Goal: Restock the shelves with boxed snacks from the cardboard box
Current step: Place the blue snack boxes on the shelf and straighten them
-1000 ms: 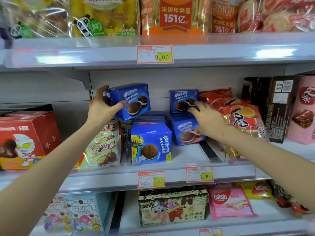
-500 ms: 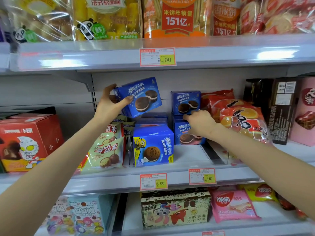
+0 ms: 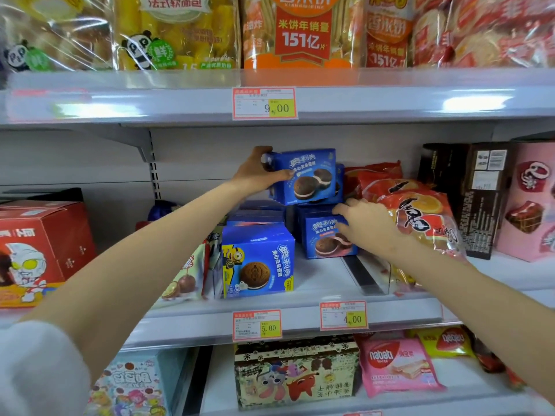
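My left hand point(image 3: 255, 172) grips a small blue cookie box point(image 3: 306, 175) by its left end, holding it above the stack at the back of the middle shelf point(image 3: 315, 280). It covers another blue box behind it. My right hand point(image 3: 366, 226) rests with curled fingers on the lower blue box point(image 3: 326, 238) of that stack, touching its top right corner. A larger blue box with a yellow cartoon figure point(image 3: 258, 262) stands at the shelf front, with flat blue boxes point(image 3: 258, 214) behind it. The cardboard box is out of view.
An orange-red snack bag point(image 3: 420, 217) leans right beside my right hand. Dark and pink boxes point(image 3: 480, 199) stand further right. A red carton point(image 3: 39, 250) sits at the left. Snack pouches point(image 3: 186, 280) lean left of the blue boxes. Bagged goods fill the shelves above and below.
My left hand has carried the blue box rightward, from left of the stack to over it. My right hand stayed at the lower box.
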The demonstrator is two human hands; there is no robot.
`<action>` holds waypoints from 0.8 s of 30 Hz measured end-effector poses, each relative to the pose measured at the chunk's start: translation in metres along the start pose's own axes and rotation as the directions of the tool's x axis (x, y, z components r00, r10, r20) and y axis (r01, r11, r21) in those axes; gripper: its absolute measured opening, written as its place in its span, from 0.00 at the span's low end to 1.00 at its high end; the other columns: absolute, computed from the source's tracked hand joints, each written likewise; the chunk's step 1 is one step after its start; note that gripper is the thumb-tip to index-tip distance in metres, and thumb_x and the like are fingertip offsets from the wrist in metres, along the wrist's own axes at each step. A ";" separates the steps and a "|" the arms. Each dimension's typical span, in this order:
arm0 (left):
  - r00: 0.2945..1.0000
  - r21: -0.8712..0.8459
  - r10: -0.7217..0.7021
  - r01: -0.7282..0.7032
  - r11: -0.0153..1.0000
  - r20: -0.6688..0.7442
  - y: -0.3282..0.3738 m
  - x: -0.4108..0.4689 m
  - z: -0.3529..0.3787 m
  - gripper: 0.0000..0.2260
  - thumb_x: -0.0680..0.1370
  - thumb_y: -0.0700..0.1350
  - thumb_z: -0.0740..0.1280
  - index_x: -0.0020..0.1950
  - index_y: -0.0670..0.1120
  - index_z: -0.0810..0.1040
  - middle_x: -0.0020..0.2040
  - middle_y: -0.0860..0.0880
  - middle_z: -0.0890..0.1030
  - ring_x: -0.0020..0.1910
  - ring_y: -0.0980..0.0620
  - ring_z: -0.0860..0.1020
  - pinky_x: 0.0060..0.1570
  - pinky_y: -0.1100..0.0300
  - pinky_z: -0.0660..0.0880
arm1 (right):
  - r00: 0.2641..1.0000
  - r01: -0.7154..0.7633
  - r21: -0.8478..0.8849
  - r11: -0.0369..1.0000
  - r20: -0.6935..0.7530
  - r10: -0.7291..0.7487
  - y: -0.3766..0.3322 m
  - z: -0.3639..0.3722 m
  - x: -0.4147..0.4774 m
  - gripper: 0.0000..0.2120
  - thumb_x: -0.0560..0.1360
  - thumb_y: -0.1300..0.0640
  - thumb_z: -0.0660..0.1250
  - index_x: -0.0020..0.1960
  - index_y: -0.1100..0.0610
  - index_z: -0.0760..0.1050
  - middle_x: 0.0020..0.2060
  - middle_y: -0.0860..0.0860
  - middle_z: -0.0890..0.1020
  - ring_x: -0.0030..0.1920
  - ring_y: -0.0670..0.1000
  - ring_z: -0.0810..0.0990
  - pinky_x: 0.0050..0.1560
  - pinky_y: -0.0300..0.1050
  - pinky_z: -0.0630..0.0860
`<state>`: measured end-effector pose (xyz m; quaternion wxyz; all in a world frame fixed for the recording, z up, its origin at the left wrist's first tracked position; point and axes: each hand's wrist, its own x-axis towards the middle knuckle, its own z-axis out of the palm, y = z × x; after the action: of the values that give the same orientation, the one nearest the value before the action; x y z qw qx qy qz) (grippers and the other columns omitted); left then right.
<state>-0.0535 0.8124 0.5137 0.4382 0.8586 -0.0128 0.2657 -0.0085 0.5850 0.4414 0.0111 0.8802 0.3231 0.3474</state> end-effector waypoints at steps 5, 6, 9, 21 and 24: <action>0.976 -0.006 0.038 -0.038 0.999 0.216 0.006 0.017 0.032 0.32 0.73 0.45 0.72 0.71 0.46 0.58 0.66 0.43 0.70 0.58 0.49 0.74 0.41 0.65 0.78 | 0.993 0.042 0.096 0.995 -0.117 -0.031 0.009 -0.022 -0.032 0.10 0.77 0.52 0.62 0.53 0.53 0.79 0.44 0.51 0.83 0.43 0.54 0.80 0.37 0.42 0.67; 0.968 0.008 0.036 -0.039 0.999 0.249 0.006 0.020 0.036 0.32 0.73 0.44 0.72 0.72 0.46 0.58 0.66 0.44 0.69 0.58 0.49 0.74 0.43 0.64 0.78 | 0.993 0.049 0.098 0.994 -0.114 -0.038 0.011 -0.025 -0.036 0.09 0.76 0.52 0.62 0.52 0.53 0.79 0.43 0.50 0.83 0.42 0.53 0.80 0.36 0.42 0.67; 0.946 0.087 0.006 -0.036 0.996 0.324 0.004 0.028 0.044 0.33 0.74 0.45 0.71 0.73 0.45 0.56 0.66 0.45 0.68 0.61 0.47 0.72 0.55 0.53 0.77 | 0.992 0.048 0.130 0.990 -0.123 -0.032 0.016 -0.029 -0.044 0.07 0.75 0.53 0.65 0.49 0.52 0.80 0.40 0.50 0.84 0.40 0.53 0.80 0.35 0.40 0.61; 0.979 0.533 0.091 -0.175 0.828 0.180 0.018 -0.004 0.007 0.28 0.75 0.57 0.67 0.71 0.47 0.64 0.68 0.45 0.65 0.64 0.47 0.70 0.63 0.53 0.69 | 1.000 0.022 0.415 0.909 -0.010 -0.020 -0.003 -0.021 -0.032 0.09 0.76 0.50 0.65 0.54 0.48 0.79 0.44 0.45 0.83 0.41 0.44 0.78 0.43 0.41 0.76; 0.979 0.482 0.072 -0.158 0.862 0.192 0.012 -0.042 -0.030 0.22 0.76 0.57 0.63 0.65 0.47 0.70 0.61 0.50 0.74 0.56 0.53 0.73 0.55 0.60 0.69 | 0.995 0.048 0.643 0.764 0.035 -0.092 -0.014 -0.014 -0.031 0.15 0.74 0.57 0.68 0.59 0.45 0.76 0.52 0.44 0.81 0.51 0.41 0.78 0.53 0.44 0.78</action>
<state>-0.1059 0.8187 0.5175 0.1846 0.9589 -0.0325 0.2129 -0.0424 0.5750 0.4299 -0.2665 0.8293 0.4542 0.1869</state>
